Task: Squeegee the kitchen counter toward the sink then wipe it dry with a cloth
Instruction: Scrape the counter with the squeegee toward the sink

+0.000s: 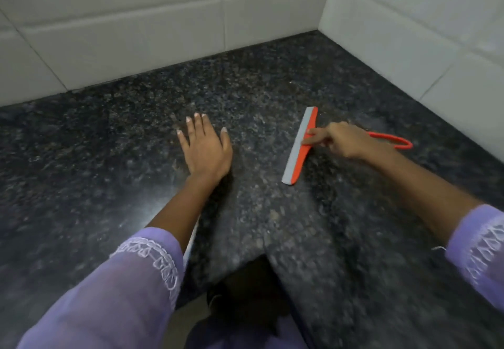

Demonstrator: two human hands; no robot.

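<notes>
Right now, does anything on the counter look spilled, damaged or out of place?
Nothing stands out. The dark speckled granite counter shows no puddle or crack that I can make out. The right hand holds the orange squeegee with grey blade; the left hand rests flat.

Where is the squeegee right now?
The squeegee lies on the counter right of centre, gripped by the right hand, near the tiled corner.

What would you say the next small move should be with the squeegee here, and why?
Probably draw the squeegee leftward across the counter in one stroke. The right hand grips its orange handle with the grey blade edge down on the granite, facing left, and the corner walls lie behind it. The left hand lies flat in that path, so it likely needs to lift away first. No sink is in view.
</notes>
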